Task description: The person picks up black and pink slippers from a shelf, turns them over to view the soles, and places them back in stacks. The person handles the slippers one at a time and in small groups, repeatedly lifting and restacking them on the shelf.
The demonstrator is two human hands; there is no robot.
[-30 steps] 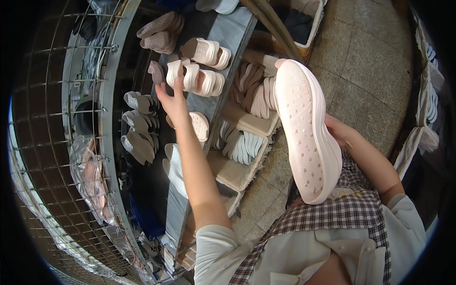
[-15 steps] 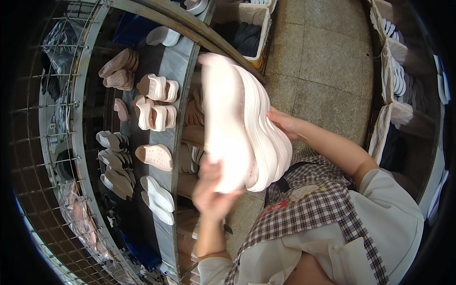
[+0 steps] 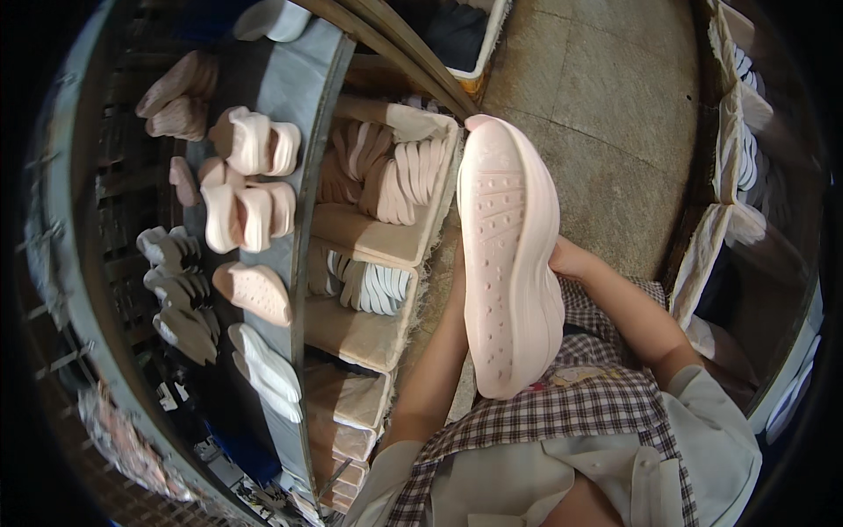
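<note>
Pink foam shoe (image 3: 511, 255) stood sole-up between both hands. The right hand (image 3: 571, 261) gripped its edge; the left hand's grip behind it was hidden. Boxes (image 3: 386, 241) of soles sat beside.

A stone-tiled floor (image 3: 615, 114) runs between a grey shelf (image 3: 290, 97) and cardboard boxes (image 3: 369, 237) of soles.

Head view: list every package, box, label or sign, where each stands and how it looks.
Cardboard boxes: open, tan, stacked beside the rack, filled with pink and white soles.
White-lined crates: along the right edge, holding white soles.
Pink shoe: held up by both hands, tread showing.
No labels, signs or screens can be made out.
</note>
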